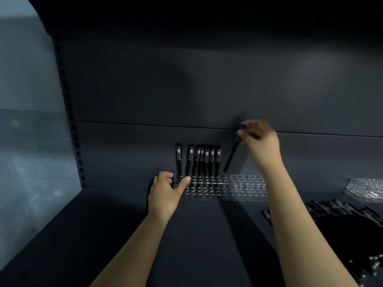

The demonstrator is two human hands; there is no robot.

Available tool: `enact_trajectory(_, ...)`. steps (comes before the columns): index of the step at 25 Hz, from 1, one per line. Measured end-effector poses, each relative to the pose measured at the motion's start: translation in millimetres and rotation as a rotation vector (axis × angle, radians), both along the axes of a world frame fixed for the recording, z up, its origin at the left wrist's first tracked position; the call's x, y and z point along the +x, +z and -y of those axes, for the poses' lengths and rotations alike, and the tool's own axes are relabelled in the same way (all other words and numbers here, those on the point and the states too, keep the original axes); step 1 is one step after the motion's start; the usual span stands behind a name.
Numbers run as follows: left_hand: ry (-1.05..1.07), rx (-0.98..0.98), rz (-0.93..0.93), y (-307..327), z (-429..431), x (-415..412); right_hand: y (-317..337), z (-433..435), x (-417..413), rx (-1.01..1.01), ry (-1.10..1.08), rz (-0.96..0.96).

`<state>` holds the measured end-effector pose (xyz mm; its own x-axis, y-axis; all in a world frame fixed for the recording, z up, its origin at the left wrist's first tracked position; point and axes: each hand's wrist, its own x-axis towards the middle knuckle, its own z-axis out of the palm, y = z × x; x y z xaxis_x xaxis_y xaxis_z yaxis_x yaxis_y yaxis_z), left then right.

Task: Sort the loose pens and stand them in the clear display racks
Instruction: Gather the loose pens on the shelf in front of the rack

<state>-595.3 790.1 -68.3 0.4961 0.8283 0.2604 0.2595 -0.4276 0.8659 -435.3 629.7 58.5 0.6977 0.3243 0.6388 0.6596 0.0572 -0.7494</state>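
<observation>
A clear display rack (244, 187) with rows of holes stands on the dark shelf against the back panel. Several black pens (205, 160) stand upright in its left part. My left hand (165, 191) grips the rack's left end, thumb lying along its front. My right hand (259, 139) pinches the top of one black pen (230, 156), which tilts with its tip just above the rack, right of the standing pens. A heap of loose black pens (339, 212) lies on the shelf at the right.
A second clear rack (364, 189) sits at the far right by the back panel. The dark shelf (116, 228) stretches left to a slotted upright (72, 121). More dark pens fill the lower right corner.
</observation>
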Motion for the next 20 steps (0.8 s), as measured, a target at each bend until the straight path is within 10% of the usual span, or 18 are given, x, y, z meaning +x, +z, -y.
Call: enact_trajectory(20,-0.038,0.043,0.002,2.1,-1.1,-1.2,-24.8,-9.6,-8.1,-0.366,-0.082,0.116)
